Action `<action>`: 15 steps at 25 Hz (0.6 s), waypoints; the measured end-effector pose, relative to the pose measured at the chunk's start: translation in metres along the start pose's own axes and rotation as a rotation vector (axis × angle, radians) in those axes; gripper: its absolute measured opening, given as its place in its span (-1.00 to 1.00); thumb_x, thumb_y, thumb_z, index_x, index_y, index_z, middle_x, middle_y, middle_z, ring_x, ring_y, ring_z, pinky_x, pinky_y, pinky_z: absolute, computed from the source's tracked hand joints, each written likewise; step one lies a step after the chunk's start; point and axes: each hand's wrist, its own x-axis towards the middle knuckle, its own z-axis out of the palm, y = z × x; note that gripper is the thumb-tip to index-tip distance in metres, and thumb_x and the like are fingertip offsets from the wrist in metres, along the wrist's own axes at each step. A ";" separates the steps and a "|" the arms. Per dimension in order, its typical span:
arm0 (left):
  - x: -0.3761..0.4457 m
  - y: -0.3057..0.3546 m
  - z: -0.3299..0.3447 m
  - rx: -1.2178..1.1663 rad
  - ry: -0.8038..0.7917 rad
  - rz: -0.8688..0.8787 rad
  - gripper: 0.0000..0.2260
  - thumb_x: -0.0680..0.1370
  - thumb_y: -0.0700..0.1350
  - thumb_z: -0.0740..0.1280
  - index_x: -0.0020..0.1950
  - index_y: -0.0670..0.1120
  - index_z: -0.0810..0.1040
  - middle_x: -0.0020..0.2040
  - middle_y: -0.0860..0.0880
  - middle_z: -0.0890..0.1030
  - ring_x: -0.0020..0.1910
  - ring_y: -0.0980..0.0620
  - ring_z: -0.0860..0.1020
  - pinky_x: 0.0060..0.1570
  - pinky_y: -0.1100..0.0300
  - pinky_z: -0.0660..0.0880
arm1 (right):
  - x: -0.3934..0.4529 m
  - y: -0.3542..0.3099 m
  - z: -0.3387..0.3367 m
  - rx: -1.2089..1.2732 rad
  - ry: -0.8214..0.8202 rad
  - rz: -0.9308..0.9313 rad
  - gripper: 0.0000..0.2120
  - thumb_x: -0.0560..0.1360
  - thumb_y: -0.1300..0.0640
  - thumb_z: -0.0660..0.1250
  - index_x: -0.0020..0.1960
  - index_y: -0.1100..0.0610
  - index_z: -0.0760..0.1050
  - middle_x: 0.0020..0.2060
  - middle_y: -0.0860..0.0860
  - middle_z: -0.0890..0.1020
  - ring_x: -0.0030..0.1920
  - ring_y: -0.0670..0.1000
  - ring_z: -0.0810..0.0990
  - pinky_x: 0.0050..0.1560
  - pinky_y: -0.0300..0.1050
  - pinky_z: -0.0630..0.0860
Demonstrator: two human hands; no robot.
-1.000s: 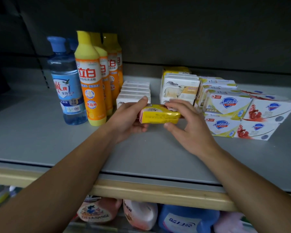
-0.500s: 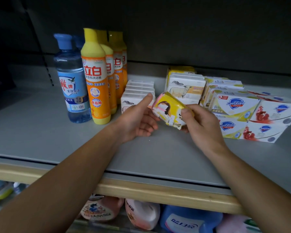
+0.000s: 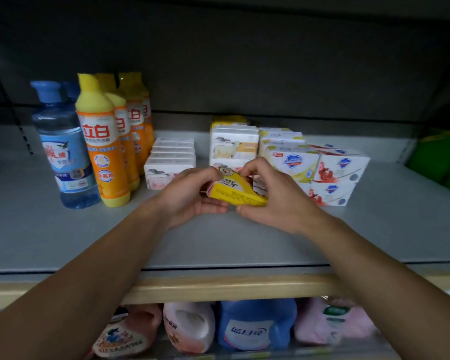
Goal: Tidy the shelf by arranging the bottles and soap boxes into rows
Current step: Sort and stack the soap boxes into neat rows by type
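A yellow soap box (image 3: 234, 192) is tilted above the grey shelf (image 3: 89, 242), gripped from both sides by my left hand (image 3: 190, 196) and my right hand (image 3: 276, 201). Behind it stand a row of low white soap boxes (image 3: 170, 158), a stack of white sheep-print boxes (image 3: 234, 145) and white Safeguard boxes (image 3: 322, 170) stacked at the right. At the left, a blue bottle (image 3: 63, 152) stands beside a row of orange-yellow bottles (image 3: 102, 141).
The shelf's wooden front lip (image 3: 218, 288) runs below my forearms. Pink and blue detergent jugs (image 3: 255, 326) fill the shelf underneath. Something green (image 3: 437, 157) sits at the far right. A dark back wall closes the shelf behind the goods.
The yellow soap box was lying flat on the shelf; both hands have lifted it and turned it over to a tilted pose. The view has pulled back a little.
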 end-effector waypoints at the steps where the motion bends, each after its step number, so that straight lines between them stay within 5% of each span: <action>1: 0.000 -0.002 0.015 -0.006 -0.057 -0.006 -0.80 0.55 -0.12 0.28 0.06 -0.22 0.58 -0.18 -0.20 0.67 -0.31 -0.07 0.65 -0.30 0.12 0.60 | -0.013 0.003 -0.010 0.010 0.025 0.027 -0.51 0.25 -0.13 0.44 0.12 -0.19 0.33 0.06 -0.27 0.53 0.06 -0.24 0.53 -0.05 -0.39 0.43; 4: 0.005 -0.011 0.061 0.030 -0.162 0.016 -0.71 0.48 0.13 0.38 -0.01 -0.06 0.68 -0.08 -0.17 0.69 -0.27 -0.08 0.66 -0.24 0.04 0.62 | -0.055 0.019 -0.040 0.070 0.207 0.124 -0.55 0.25 -0.12 0.40 0.11 -0.21 0.37 0.01 -0.26 0.57 0.00 -0.17 0.59 -0.02 -0.26 0.51; 6: 0.014 -0.026 0.087 0.374 -0.091 0.170 -0.76 0.47 0.16 0.39 -0.07 0.03 0.70 -0.03 -0.12 0.69 -0.17 -0.03 0.66 -0.05 -0.06 0.63 | -0.081 0.038 -0.060 0.059 0.319 0.189 -0.57 0.29 -0.09 0.40 0.13 -0.20 0.42 0.00 -0.19 0.61 -0.02 -0.09 0.62 0.04 -0.13 0.54; 10: 0.030 -0.060 0.125 1.130 -0.054 0.481 -0.62 0.50 0.10 0.39 0.26 -0.03 0.59 0.21 -0.02 0.63 0.21 0.01 0.56 0.26 0.15 0.42 | -0.133 0.093 -0.107 -0.209 0.449 0.406 -0.55 0.41 -0.03 0.44 0.27 -0.01 0.47 0.07 0.06 0.62 0.06 0.09 0.61 0.12 -0.07 0.50; 15: 0.035 -0.082 0.128 1.385 -0.126 0.556 -0.53 0.52 0.22 0.27 0.32 -0.02 0.55 0.27 0.00 0.58 0.27 -0.07 0.49 0.29 0.14 0.36 | -0.169 0.154 -0.147 -0.426 0.434 0.704 -0.51 0.49 0.06 0.41 0.38 0.08 0.41 0.10 0.27 0.54 0.14 0.30 0.53 0.15 0.00 0.42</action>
